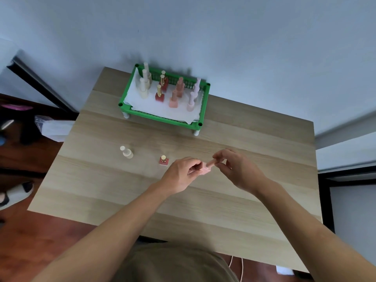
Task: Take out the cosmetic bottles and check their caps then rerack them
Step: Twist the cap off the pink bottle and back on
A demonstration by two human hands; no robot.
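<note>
You have the small square-based pale pink bottle (206, 169) lifted just above the light wooden table (244, 200), near its middle; your left hand (179, 176) pinches the base so it cannot turn, while your right hand (236, 169) closes its fingertips on the pink cap, likely to test its tightness; both hands are clamped on that one bottle. The cream round bottle (126, 152) and the red square bottle with a gold cap (163, 160) stand to the left, well apart, probably awaiting return; the green plastic rack (162, 117) at the far edge holds the rest upright in rows.
</note>
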